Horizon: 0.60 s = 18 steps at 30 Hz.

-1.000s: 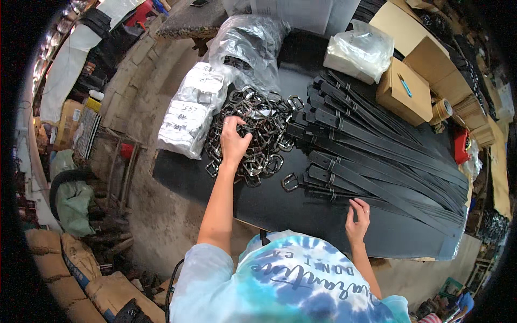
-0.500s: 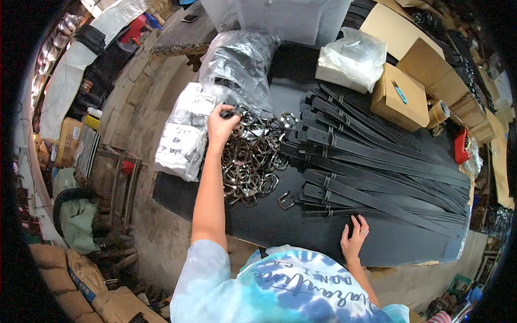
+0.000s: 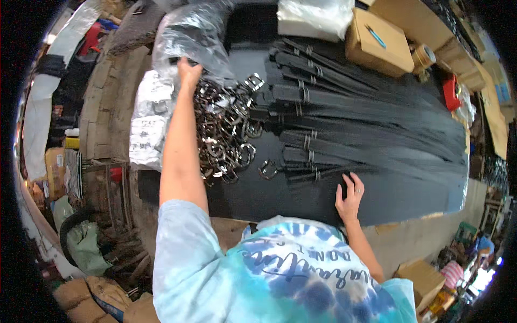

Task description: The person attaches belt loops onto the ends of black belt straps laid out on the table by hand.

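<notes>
My left hand [image 3: 189,74] reaches to the mouth of a large clear plastic bag [image 3: 191,32] at the far left of the table. Its fingers are pinched together over something dark, too blurred to make out. Under that forearm and beside it lies a heap of shiny metal belt buckles [image 3: 221,126]; a single buckle [image 3: 267,169] sits apart near the heap's front. Black belt straps [image 3: 350,107] fan out to the right in bundles. Near the front edge, my right hand [image 3: 350,199] rests on the black tabletop with fingers spread, its fingertips close to the nearest straps, holding nothing.
White wrapped packages [image 3: 148,134] lie along the table's left edge. Toward the back right stand a plastic-covered white box [image 3: 315,19], a cardboard box [image 3: 379,43] with a blue pen [image 3: 376,36], a tape roll [image 3: 424,56] and a red object [image 3: 451,92].
My left hand has moved from above the buckles to the plastic bag, farther left and away. My right hand stays on the table near the straps. The whole view has shifted.
</notes>
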Available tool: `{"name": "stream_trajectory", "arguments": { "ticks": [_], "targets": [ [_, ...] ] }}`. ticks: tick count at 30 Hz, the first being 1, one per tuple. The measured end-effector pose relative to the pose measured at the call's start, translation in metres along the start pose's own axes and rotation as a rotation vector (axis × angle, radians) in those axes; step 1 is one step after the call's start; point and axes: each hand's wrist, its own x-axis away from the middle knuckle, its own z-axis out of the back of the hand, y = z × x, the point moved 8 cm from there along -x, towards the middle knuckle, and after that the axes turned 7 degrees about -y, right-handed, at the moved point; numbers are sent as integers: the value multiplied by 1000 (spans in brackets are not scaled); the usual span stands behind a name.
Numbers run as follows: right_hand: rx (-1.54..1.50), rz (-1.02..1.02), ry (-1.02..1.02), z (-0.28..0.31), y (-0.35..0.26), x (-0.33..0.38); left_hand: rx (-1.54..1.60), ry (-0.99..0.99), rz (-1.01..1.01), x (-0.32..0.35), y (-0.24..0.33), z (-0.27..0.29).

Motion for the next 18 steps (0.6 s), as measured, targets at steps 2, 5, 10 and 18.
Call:
{"name": "stream_trajectory", "arguments": {
  "ticks": [2,5,10,18],
  "targets": [
    [-12,-41,6,1,6,4,-54,126,-69,44,37,8],
    [-61,-33,35,2,9,6,124,257,-236,135,106,13],
    [-172,-61,128,25,14,27,214,-448,-256,282,163,-45],
    [-185,-346,-317,22,65,184,-179,-597,-525,394,152,-68]
  ]
}}
